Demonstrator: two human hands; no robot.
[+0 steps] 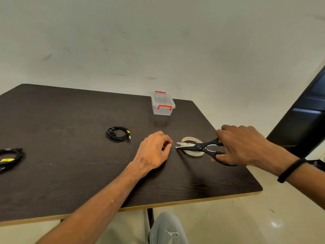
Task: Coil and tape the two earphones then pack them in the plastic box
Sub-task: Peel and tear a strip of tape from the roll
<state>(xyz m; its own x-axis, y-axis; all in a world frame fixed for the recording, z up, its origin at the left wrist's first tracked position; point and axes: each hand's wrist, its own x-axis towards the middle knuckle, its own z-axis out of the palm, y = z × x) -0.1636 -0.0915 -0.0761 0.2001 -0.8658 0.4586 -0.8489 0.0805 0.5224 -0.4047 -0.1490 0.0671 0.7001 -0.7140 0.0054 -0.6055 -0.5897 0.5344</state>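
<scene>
Dark bench [70,173] fills the lower frame, the closed plastic box [163,105] upper centre, one coiled earphone [118,134] centre and another [10,158] at far left; right hand [246,145] grips scissors [198,147], blades parted over the tape roll [192,152], while left hand [154,152] apparently pinches tape, too small to confirm, presumably for cutting.

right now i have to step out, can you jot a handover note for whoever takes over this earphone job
Right hand: grips the black scissors, blades slightly open over the tape roll lying flat on the table.
Left hand: fingers pinched together just left of the blade tips, likely on a strip of clear tape, though the tape itself is too faint to confirm.
Coiled earphone lies mid-table with a yellow tag near its plug. A second black cable bundle with a yellow label sits at the left edge, partly out of frame.
Plastic box: far side, lid shut, red latches.
Done: one earphone coiled.
Left: cut tape, tape the coils, open the box, pack both.
</scene>
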